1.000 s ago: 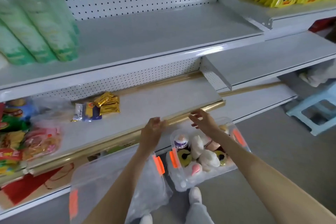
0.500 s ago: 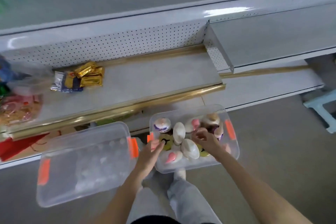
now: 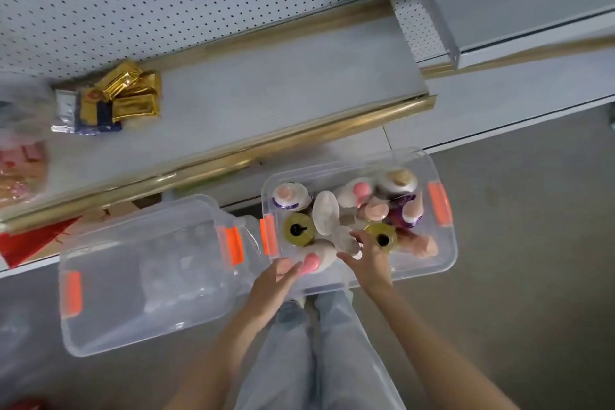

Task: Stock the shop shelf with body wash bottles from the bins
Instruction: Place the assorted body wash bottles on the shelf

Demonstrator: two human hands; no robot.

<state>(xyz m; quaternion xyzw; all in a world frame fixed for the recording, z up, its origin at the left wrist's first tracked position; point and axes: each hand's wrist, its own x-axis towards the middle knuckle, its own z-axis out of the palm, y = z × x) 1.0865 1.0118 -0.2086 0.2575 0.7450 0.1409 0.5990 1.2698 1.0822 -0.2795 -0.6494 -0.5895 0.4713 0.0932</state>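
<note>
The body wash bottles (image 3: 352,213) sit jumbled in the clear bin (image 3: 446,253) on the floor, just below the shelf (image 3: 266,100): rounded, glossy plastic, some cream with pink caps, two yellow with black pumps. They look smooth and likely slippery, fairly heavy if full; I'd grip one round the body rather than the cap. The left hand (image 3: 271,283) reaches in with fingers spread, touching a pink-capped bottle (image 3: 316,258) but not closed on it. The right hand (image 3: 367,260) hovers open beside a yellow one, holding nothing. Left of the bin lies a second clear bin (image 3: 100,326) with orange latches. Gold packets (image 3: 129,93) rest on the matte grey shelf.
</note>
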